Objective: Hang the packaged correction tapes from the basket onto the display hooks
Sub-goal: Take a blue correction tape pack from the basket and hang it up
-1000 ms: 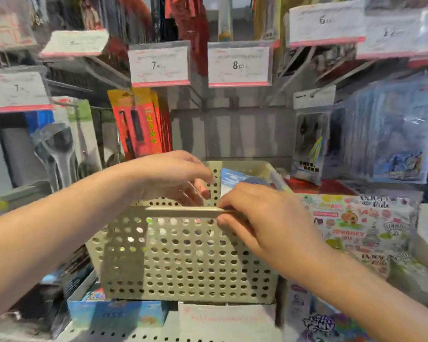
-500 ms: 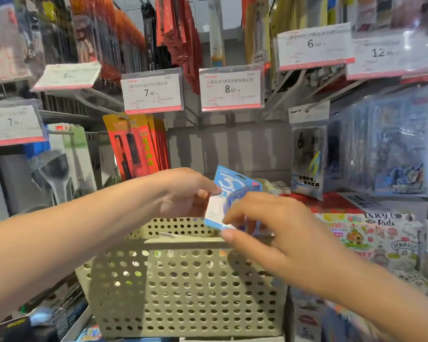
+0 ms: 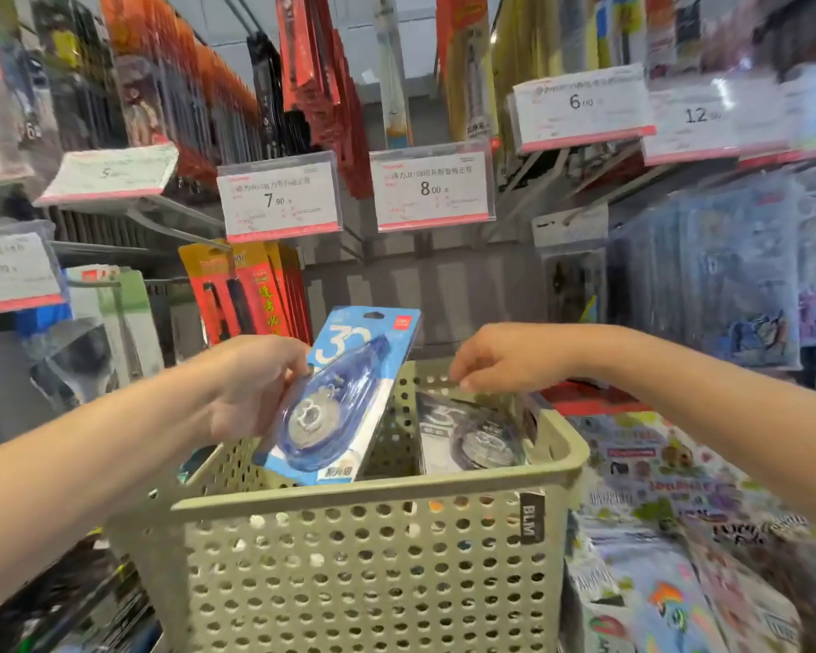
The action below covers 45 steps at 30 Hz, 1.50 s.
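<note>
1. Over the basket (image 3: 378, 504), my left hand (image 3: 250, 388) grips a blue correction tape pack (image 3: 345, 393), tilted.
2. My right hand (image 3: 500, 355) pinches another pack (image 3: 472, 435) inside the basket, fingers curled down.

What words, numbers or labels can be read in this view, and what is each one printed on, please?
"BLM": dark tag on the basket.
"30": blue correction tape pack held in the left hand.
"7.90": price card.
"8.00": price card.
"6.00": price card.
"12": price card; its decimals are blurred.
"7": left edge card; the rest is blurred.
Small print on the cards and hanging packs is too blurred to read.
</note>
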Motion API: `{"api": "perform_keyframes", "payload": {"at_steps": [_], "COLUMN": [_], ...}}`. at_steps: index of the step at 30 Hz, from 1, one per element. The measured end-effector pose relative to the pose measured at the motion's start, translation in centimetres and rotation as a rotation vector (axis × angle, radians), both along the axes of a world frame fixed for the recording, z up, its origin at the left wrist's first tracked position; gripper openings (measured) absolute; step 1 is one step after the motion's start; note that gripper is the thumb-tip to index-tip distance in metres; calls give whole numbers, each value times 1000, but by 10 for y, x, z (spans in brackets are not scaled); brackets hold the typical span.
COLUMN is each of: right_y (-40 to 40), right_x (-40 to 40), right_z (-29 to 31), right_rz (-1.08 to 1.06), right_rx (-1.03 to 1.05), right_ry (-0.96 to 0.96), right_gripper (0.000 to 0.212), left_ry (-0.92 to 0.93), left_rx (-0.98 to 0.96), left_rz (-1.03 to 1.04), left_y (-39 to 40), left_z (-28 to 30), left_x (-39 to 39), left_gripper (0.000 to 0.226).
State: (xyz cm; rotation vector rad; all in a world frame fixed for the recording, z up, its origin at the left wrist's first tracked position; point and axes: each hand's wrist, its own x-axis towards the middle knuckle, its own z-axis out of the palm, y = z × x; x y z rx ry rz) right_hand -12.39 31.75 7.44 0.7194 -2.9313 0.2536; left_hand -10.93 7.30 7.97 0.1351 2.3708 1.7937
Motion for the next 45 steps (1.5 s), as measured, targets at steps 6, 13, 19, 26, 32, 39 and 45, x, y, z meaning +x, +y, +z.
{"api": "perform_keyframes", "payload": {"at_steps": [6, 13, 19, 26, 32, 39, 45], "right_y": [-21, -25, -18, 0, 5, 2, 1], "right_x": [-19, -19, -17, -9, -8, 0, 17], "right_z": [-14, -13, -7, 14, 27, 38, 16], "right_rz": [-88, -102, -115, 44, 97, 111, 25], "right_rx": [194, 148, -5, -405, -543, -844, -1389], "right_ry": [-134, -133, -193, -425, -79, 76, -207], "right_gripper": [40, 39, 34, 26, 36, 12, 39], "left_ry": [209, 385, 324, 430, 461, 395, 452], "left_rx": [-200, -494, -502, -505, -465, -300, -200], "left_rz": [218, 159, 76, -77, -220, -339, -393], "left_y": [6, 16, 17, 26, 34, 39, 42], "left_z": [-7, -4, -3, 6, 16, 20, 32], "left_x": [-3, -9, -15, -6, 5, 4, 21], "left_gripper": [23, 28, 29, 34, 31, 26, 33]}}
